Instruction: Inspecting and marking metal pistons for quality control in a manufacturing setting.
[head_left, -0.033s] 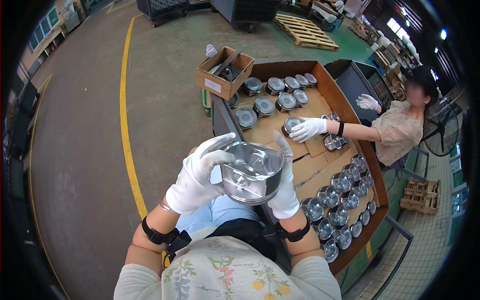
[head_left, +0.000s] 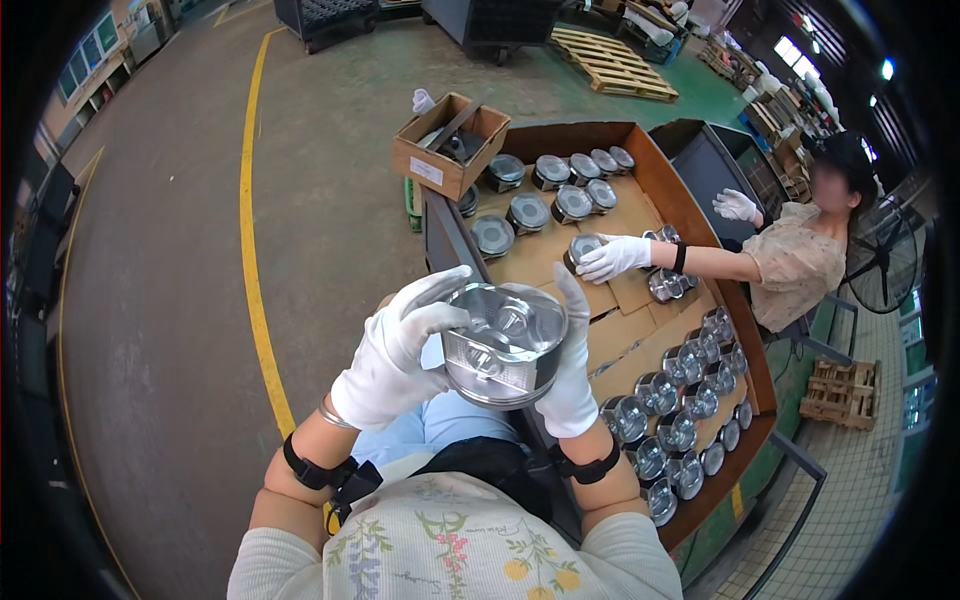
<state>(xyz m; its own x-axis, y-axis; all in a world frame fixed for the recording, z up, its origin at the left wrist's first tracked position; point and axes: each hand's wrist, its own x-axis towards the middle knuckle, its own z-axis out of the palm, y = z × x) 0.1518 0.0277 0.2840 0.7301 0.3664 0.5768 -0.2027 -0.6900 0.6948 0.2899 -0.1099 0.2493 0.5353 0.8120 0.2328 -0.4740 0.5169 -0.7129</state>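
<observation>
A shiny metal piston (head_left: 503,345) is held up in front of my body, its hollow side with the inner bosses facing up toward me. My left hand (head_left: 402,345), in a white glove, grips its left side with thumb and fingers. My right hand (head_left: 570,365), gloved too, is pressed along the right side, with part of its fingers hidden behind the piston. Beyond it, several more pistons stand crown up on brown cardboard (head_left: 545,240) in a large bin. Others, with their hollow sides up, stand in rows (head_left: 677,430) at the near right.
A co-worker's gloved hand (head_left: 615,258) touches a piston (head_left: 582,247) in the bin; the other hand (head_left: 735,205) is raised. A wooden box (head_left: 430,168) with metal parts sits on the bin's left corner. The bin's brown wall (head_left: 680,195) borders the far right. A pallet (head_left: 612,62) lies behind.
</observation>
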